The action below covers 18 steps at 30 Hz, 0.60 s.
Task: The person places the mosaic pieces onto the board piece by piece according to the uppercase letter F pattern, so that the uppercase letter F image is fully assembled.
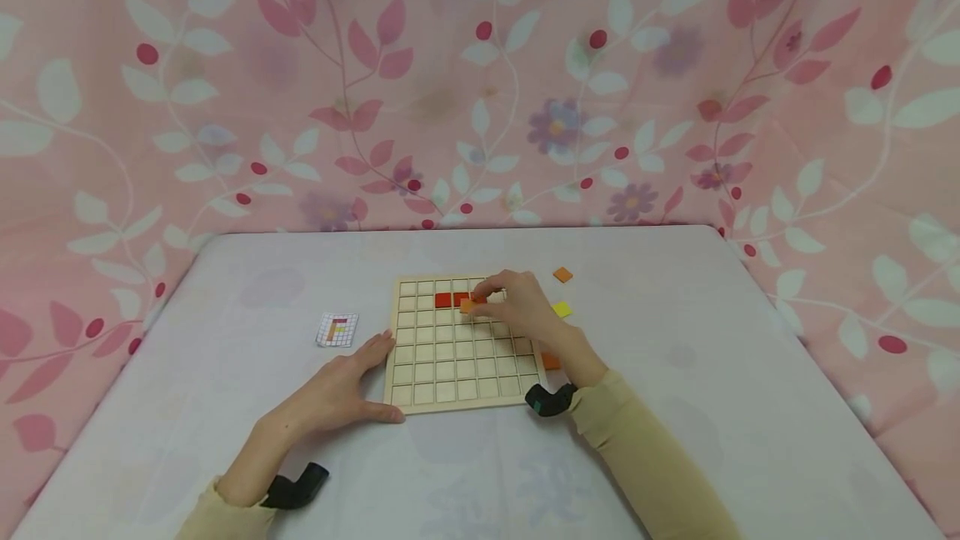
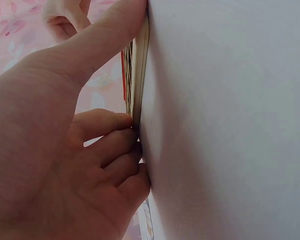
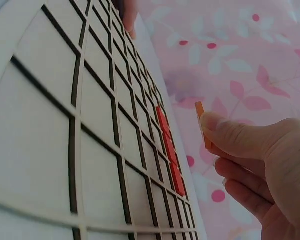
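A square wooden grid board (image 1: pixel 457 407) lies on the table. Three red square tiles (image 3: pixel 168 142) sit side by side in a row of its cells near the far edge. Just over that row, my right hand (image 1: pixel 516 304) pinches an orange square tile (image 3: pixel 202 125) between thumb and fingers, raised off the board in the right wrist view. My left hand (image 1: pixel 335 386) rests spread at the board's near left corner. Its fingertips touch the left side, and its thumb lies along the corner.
Left of the board lies a small gridded pattern card (image 1: pixel 337 330) with coloured squares. Beyond the board's right side are an orange tile (image 1: pixel 562 274), a yellow tile (image 1: pixel 562 309) and more orange pieces (image 1: pixel 551 362) partly behind the right wrist. Floral cloth (image 1: pixel 480 107) hangs behind the table.
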Available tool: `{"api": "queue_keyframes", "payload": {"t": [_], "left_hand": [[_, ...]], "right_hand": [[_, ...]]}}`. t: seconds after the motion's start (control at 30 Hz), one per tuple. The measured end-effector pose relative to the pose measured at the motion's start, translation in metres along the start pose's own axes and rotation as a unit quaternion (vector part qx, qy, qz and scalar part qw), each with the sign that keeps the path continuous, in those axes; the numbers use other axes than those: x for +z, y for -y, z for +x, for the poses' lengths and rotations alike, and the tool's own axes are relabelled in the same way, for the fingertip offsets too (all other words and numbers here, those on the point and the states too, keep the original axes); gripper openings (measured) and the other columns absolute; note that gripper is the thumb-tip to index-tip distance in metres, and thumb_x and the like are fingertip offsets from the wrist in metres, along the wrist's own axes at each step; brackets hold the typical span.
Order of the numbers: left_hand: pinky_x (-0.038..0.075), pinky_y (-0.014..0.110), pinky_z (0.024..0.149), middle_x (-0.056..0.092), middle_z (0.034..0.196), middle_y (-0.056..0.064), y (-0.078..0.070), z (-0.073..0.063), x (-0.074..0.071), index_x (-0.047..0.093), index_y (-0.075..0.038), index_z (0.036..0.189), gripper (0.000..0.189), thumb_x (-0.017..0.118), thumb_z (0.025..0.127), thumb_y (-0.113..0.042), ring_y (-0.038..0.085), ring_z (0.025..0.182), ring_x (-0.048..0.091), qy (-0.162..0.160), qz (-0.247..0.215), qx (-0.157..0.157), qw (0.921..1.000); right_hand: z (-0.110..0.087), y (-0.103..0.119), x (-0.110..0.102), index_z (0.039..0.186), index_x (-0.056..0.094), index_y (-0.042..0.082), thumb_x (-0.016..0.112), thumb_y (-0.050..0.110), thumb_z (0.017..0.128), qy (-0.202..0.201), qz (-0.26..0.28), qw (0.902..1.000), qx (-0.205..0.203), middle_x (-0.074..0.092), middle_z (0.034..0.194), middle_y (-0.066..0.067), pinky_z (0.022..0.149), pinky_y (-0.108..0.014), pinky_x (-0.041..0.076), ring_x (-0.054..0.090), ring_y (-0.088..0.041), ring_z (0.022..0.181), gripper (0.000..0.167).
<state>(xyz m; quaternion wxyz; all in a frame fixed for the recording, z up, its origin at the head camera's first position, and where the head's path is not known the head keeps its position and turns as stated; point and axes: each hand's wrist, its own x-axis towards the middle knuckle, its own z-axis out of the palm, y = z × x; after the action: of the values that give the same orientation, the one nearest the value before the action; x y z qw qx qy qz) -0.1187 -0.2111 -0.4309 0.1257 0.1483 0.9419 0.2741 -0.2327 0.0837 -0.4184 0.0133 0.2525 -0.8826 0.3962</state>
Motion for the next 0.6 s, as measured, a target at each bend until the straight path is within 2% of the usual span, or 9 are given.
{"api": "queue_keyframes", "payload": {"t": [0.27, 0.6], "left_hand": [[0.027, 0.058, 0.118, 0.024, 0.165, 0.009, 0.001, 0.0, -0.001, 0.03, -0.008, 0.157, 0.119, 0.084, 0.066, -0.063, 0.035, 0.152, 0.021, 0.004, -0.004, -0.006, 1.0], [0.028, 0.059, 0.117, 0.025, 0.165, 0.008, 0.002, 0.001, 0.001, 0.03, -0.01, 0.158, 0.119, 0.083, 0.066, -0.064, 0.035, 0.152, 0.021, 0.006, -0.003, -0.003, 1.0]], "right_hand": [[0.011, 0.015, 0.022, 0.094, 0.079, 0.012, 0.086, 0.024, 0.078, 0.004, -0.017, 0.9991, -0.038, 0.077, 0.092, 0.001, 0.087, -0.035, 0.05, 0.066, -0.022, 0.094, 0.022], [0.008, 0.012, 0.041, 0.095, 0.078, 0.013, 0.083, 0.022, 0.082, 0.003, -0.018, 0.9991, -0.038, 0.076, 0.093, 0.003, 0.086, -0.034, 0.05, 0.064, -0.017, 0.094, 0.016]]}}
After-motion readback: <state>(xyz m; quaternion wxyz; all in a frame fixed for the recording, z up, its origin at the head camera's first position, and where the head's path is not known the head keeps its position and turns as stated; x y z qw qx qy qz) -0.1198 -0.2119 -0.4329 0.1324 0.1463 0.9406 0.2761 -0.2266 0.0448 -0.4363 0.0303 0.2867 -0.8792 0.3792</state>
